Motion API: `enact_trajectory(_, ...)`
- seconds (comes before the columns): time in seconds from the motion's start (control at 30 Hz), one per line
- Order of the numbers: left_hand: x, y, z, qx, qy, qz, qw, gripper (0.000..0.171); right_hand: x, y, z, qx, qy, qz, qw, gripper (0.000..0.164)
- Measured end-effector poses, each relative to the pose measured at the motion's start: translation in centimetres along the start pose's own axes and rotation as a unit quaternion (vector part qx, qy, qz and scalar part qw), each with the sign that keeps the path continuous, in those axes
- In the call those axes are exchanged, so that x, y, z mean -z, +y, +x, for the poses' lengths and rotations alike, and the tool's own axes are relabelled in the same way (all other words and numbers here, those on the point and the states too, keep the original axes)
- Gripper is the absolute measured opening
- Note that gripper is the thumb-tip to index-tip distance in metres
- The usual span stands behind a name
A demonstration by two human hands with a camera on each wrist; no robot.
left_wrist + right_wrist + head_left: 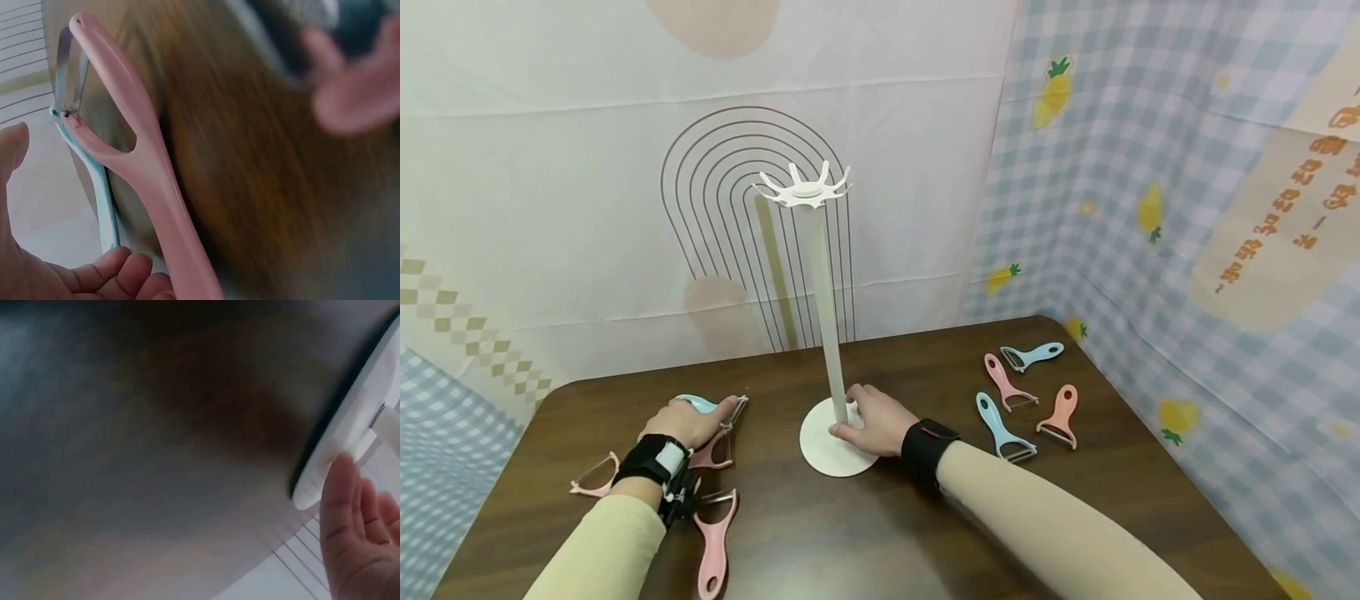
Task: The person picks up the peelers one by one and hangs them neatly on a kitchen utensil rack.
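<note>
My left hand [688, 423] is at the left over a light blue peeler [103, 200]; its fingertips are right at the handle and its thumb is apart from it. A pink peeler [159, 169] overlaps the blue one in the left wrist view. My right hand [883, 421] reaches to the white round base [827, 457] of an upright stand [823, 292], with thumb and fingers about the foot of the pole. In the right wrist view the thumb [340, 487] overlaps the edge of the base, and the fingers are fairly straight. Several hooks ring the stand's top [807, 192].
Near the left forearm lie a pink peeler [713, 550] and another pink one [602, 487], partly hidden. On the right are two blue peelers [1000, 425], a pink one [1003, 379] and an orange one [1063, 408]. Cloth [910, 208] hangs behind the brown table [820, 533].
</note>
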State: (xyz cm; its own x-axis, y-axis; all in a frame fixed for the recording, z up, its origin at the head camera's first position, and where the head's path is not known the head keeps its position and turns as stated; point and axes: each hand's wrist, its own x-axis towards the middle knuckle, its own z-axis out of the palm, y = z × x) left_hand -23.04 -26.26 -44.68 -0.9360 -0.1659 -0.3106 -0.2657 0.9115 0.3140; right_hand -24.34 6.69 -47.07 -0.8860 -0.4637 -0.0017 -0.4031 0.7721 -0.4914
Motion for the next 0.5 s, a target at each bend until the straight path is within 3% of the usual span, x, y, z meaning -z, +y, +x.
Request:
enact_trajectory(0.23,0.3,0.0,0.5,-0.015,-0.014,0.023,0.9995,0.101,-0.5,0.7,1.1,0.004,-0.032,0.03,0.999,0.042)
enact_trajectory(0.5,0.1,-0.2,1.4,-0.013,-0.022,0.026,0.9993,0.094,-0.9,0.8,1.9,0.037,-0.089,0.009,0.995,0.03)
